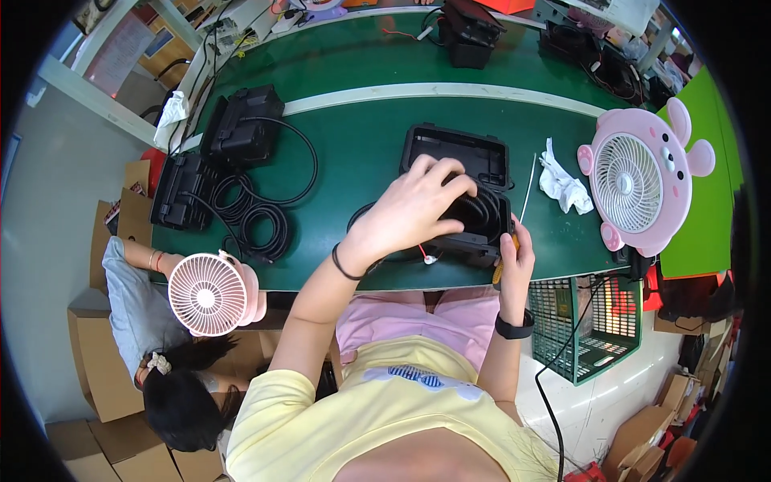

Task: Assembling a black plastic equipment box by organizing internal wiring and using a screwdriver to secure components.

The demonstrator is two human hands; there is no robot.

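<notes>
Left hand (pixel 418 210) spread, fingers clamped over black coiled hose (pixel 479 210) to press it into open black plastic case (pixel 450 145) on green worktop (pixel 353 153); right hand (pixel 514 255) just beside, fingers closed round yellow-handled tool (pixel 498 275), bracing case's near edge.

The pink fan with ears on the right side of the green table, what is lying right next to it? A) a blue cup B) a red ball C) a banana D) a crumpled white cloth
D: a crumpled white cloth lies on the green table just left of the pink fan with ears.
</notes>
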